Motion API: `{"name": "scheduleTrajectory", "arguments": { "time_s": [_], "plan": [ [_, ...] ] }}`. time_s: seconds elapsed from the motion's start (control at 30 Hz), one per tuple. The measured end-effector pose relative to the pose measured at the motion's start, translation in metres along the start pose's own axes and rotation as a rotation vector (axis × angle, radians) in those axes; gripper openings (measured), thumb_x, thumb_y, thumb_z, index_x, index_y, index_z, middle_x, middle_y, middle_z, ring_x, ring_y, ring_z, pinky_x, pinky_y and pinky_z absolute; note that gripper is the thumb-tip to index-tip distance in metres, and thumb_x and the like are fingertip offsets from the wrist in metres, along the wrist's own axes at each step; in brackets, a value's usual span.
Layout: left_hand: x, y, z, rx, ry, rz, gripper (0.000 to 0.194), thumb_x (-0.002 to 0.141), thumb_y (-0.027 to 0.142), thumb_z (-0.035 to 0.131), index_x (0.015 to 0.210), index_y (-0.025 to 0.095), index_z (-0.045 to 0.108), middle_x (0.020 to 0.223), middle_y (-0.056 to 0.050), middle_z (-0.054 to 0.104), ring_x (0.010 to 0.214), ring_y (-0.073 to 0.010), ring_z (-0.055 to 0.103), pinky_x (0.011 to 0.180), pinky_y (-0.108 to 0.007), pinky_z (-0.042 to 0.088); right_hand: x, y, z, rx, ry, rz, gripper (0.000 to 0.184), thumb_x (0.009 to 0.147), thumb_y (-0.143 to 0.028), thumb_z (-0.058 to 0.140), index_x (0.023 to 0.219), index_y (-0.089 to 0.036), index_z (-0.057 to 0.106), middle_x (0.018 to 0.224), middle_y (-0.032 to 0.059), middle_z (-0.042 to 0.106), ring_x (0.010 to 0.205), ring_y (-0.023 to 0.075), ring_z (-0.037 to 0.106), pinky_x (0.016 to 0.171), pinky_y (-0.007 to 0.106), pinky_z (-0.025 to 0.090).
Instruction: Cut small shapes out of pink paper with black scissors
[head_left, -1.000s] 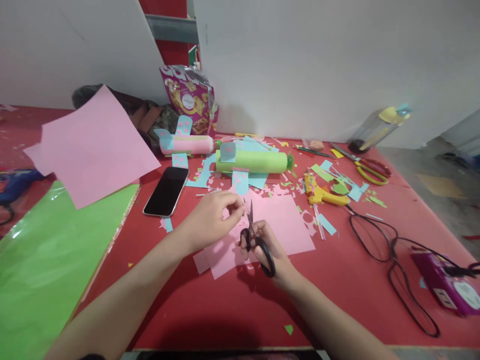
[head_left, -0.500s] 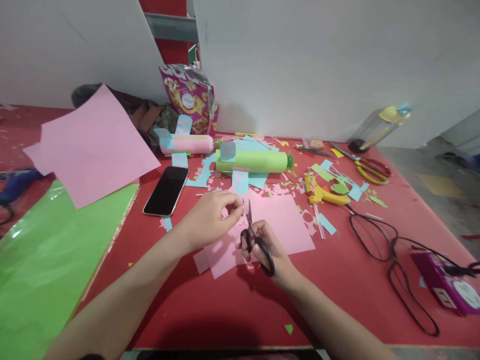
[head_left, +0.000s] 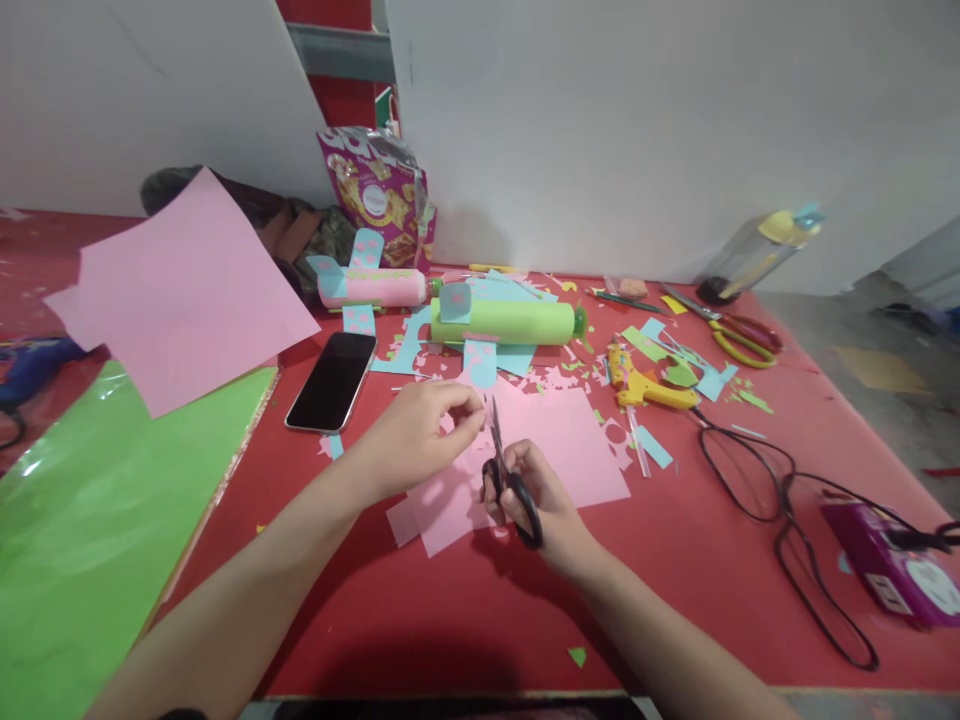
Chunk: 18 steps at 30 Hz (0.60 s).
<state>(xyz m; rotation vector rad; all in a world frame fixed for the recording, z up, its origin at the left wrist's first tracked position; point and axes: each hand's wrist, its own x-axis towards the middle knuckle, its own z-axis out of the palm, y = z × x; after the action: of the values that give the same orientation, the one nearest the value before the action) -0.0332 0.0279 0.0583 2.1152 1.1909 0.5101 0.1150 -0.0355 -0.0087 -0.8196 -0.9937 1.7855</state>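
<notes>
My right hand [head_left: 536,490] grips black-handled scissors [head_left: 497,430], their blades pointing up and away from me. Close to the blade tips, the thumb and fingers of my left hand [head_left: 439,425] are pinched together. A small pink scrap seems to be between them, too small to make out well. Both hands are above pink paper sheets [head_left: 577,440] lying on the red table [head_left: 450,620]. Beyond them lies a green paper-covered bottle [head_left: 525,323] with light-blue fins. A pink-wrapped bottle [head_left: 386,288] lies behind it to the left.
A phone [head_left: 332,382] lies left of my hands, beside a green sheet [head_left: 150,500] and larger pink paper [head_left: 195,300]. To the right are a yellow glue gun [head_left: 652,390], its cord, a purple box [head_left: 889,560] and large scissors [head_left: 739,335]. Paper scraps litter the back.
The scissor handles in my right hand have closed up slightly, with the lower loop shifting a little left. My left hand has barely moved.
</notes>
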Motion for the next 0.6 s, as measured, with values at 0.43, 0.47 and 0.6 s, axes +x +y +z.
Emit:
{"name": "scheduleTrajectory", "arguments": {
  "time_s": [0.43,0.47,0.6],
  "plan": [
    [0.0,0.0013,-0.0008,-0.039,-0.006,-0.028,0.018,0.077,0.022,0.04,0.064,0.016,0.052,0.065,0.002,0.057,0.064,-0.012,0.052,0.063,-0.021,0.039,-0.0004,-0.0027,0.0019,-0.012,0.007,-0.005,0.039,0.066,-0.044,0.063,0.075,-0.022,0.033,0.06,-0.0082,0.045,0.042,0.0044,0.04,0.041,0.019,0.032],
    [-0.0002,0.001,-0.0006,-0.042,-0.005,-0.035,0.018,0.077,0.022,0.04,0.064,0.016,0.053,0.065,0.002,0.058,0.065,-0.012,0.053,0.063,-0.021,0.039,-0.0003,-0.0028,0.002,-0.011,0.006,-0.006,0.039,0.066,-0.044,0.063,0.075,-0.022,0.033,0.06,-0.0082,0.045,0.041,0.0042,0.04,0.042,0.019,0.032],
    [0.0,-0.0003,0.0,-0.05,0.006,-0.065,0.019,0.078,0.023,0.04,0.066,0.017,0.053,0.066,0.002,0.058,0.065,-0.0122,0.052,0.062,-0.022,0.038,-0.0001,-0.0033,0.0022,-0.002,0.003,0.004,0.039,0.065,-0.044,0.063,0.074,-0.022,0.032,0.059,-0.0085,0.045,0.041,0.0038,0.04,0.043,0.019,0.032]
  ]
}}
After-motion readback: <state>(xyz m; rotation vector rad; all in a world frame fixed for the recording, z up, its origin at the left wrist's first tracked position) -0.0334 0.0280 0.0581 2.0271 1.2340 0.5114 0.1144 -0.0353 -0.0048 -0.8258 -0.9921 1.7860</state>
